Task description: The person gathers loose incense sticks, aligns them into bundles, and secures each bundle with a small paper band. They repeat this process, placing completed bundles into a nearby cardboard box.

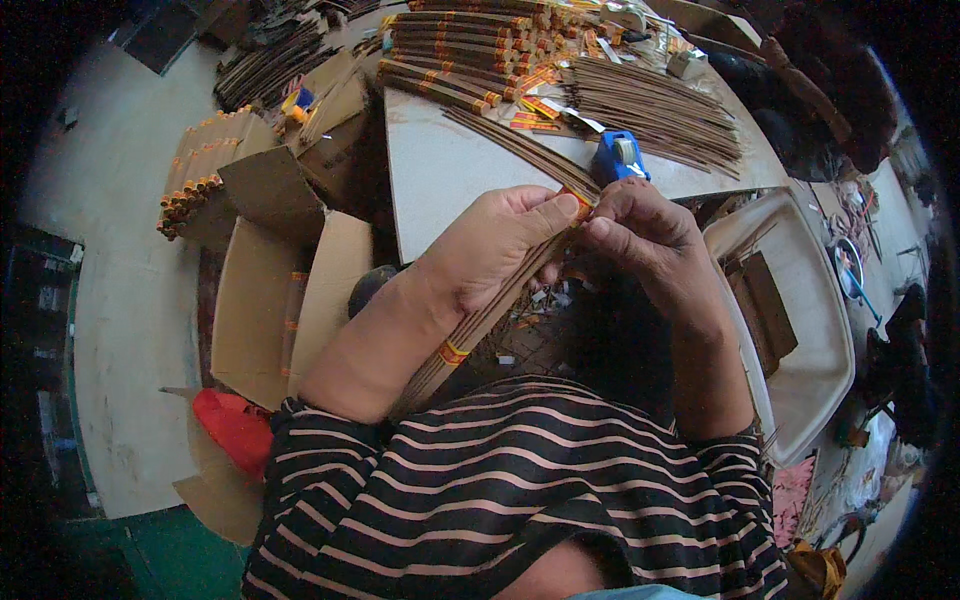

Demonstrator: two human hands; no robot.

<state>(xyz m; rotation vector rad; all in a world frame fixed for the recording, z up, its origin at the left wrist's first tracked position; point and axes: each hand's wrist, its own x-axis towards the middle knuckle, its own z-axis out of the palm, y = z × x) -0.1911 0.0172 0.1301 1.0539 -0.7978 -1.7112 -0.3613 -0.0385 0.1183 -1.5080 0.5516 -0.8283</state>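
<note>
A bundle of thin brown incense sticks point(485, 318) slants from my waist up toward the table edge. My left hand point(492, 240) is closed around it, thumb on top near a red and yellow paper band point(578, 203). At that same band, my right hand point(650, 228) pinches with thumb and fingers from the other side. Lower on the bundle, close to my left forearm, sits a second yellow and red band point(453, 353). Just beyond my fingertips a blue tape dispenser point(620, 155) stands on the white table point(425, 165).
Loose incense sticks point(655, 115) lie across the table's right side. Banded bundles point(450, 55) are stacked at its back, beside paper labels point(535, 122). An open cardboard box point(245, 310) stands left, a white tub point(820, 340) right. More bundles point(205, 165) lie farther left.
</note>
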